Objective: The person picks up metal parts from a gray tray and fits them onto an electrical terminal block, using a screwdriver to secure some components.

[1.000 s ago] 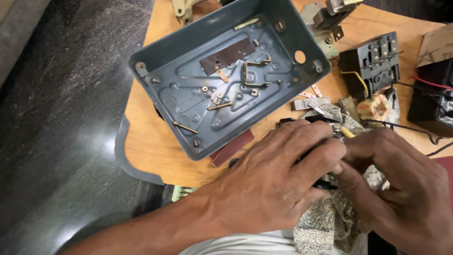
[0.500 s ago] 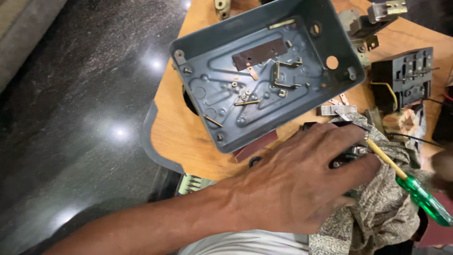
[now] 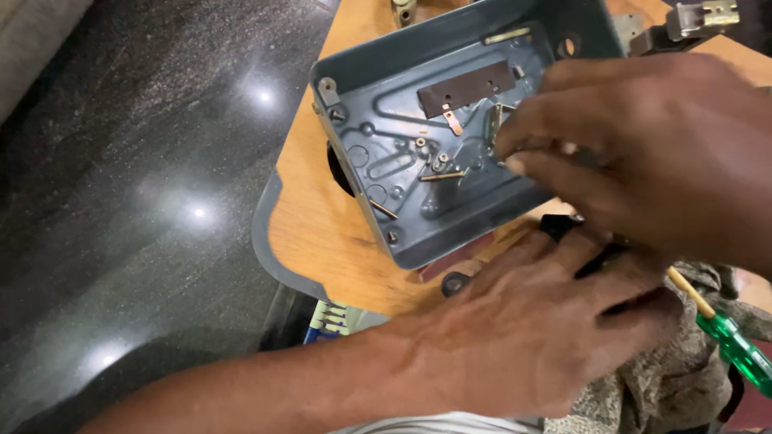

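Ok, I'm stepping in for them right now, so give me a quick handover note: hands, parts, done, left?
Left hand lies flat on a black part at the table edge.
Right hand reaches into the open grey metal box, fingertips pinched at its loose brass screws; whether it grips one is unclear.
Green screwdriver lies on the patterned cloth.
Done: box stripped open.
Left: screws not yet out of the box.

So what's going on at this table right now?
A person is working over an open grey metal box that lies on a wooden table. Their right hand reaches into the box, fingertips pinched by the small brass screws and parts loose inside; whether it holds one is hidden. Their left hand rests flat over a black part on a patterned cloth. A green-handled screwdriver lies beside it.
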